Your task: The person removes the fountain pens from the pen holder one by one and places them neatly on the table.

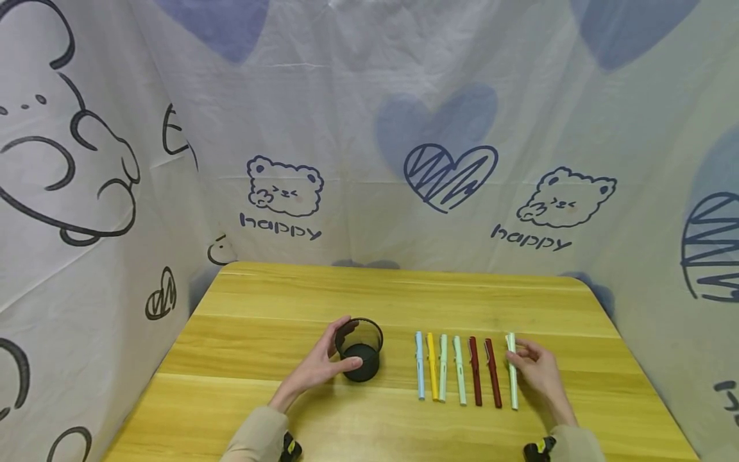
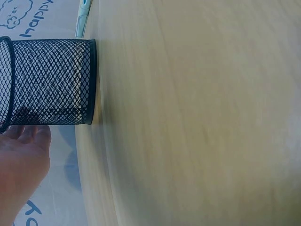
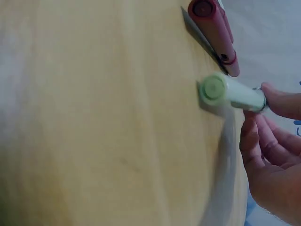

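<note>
My left hand [image 1: 323, 359] holds a black mesh pen holder [image 1: 360, 353] from its left side, thumb in front and fingers around the back. In the left wrist view the mesh pen holder [image 2: 51, 82] stands upright on the table, with the fingers against its side. At the right end of a row of pens, my right hand [image 1: 538, 367] pinches a pale green pen [image 1: 512, 378] near its clip end. In the right wrist view, thumb and fingers meet on that pale green pen [image 3: 240, 95], whose near end is just over or on the wood; I cannot tell which.
Left of the held pen lie a light blue pen [image 1: 419, 366], a yellow pen [image 1: 432, 367], two pale green pens [image 1: 460, 372] and two dark red pens [image 1: 493, 373], roughly parallel. The wooden table [image 1: 277, 292] is bordered by a printed cloth [image 1: 346, 128].
</note>
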### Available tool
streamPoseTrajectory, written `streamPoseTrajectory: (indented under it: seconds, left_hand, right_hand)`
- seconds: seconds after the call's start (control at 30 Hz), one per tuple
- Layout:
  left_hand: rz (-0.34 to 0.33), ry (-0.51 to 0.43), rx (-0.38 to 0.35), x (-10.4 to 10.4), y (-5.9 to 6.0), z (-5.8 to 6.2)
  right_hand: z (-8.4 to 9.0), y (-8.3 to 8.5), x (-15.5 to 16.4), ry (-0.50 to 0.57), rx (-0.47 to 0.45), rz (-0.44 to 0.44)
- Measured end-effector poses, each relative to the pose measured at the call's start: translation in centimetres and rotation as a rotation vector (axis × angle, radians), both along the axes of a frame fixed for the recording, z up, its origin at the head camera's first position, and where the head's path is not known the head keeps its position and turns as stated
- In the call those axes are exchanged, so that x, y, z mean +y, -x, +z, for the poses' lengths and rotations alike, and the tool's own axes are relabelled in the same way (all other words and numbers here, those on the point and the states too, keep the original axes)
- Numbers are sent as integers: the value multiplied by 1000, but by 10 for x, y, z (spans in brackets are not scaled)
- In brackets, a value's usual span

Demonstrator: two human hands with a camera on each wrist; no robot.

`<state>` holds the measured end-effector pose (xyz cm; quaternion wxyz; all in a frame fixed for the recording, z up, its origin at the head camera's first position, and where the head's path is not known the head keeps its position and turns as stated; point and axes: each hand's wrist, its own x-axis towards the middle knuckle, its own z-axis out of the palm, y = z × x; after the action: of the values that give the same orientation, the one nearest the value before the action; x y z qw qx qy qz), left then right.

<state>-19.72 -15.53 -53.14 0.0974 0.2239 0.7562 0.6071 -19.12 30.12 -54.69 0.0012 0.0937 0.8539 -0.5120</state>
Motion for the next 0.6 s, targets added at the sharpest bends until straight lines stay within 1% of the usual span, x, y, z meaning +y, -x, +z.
streamPoseTrajectory:
  seconds: [0.13,0.27,0.43,0.6]
  left_hand:
    - [1,-6,-3,0,-1,1]
    - [3,-3,-5,0,-1,1]
    - [3,1,-5,0,-1,1]
    - [6,-1,-8,0,-2,2]
  right_hand:
    - [-2,1,0,-67,-12,-12]
    - [-4,3,-1,-129,-17,-5]
    - [-6,5,-4,-141,-38,-27]
    - [-5,6,-6,-169,-34,-31]
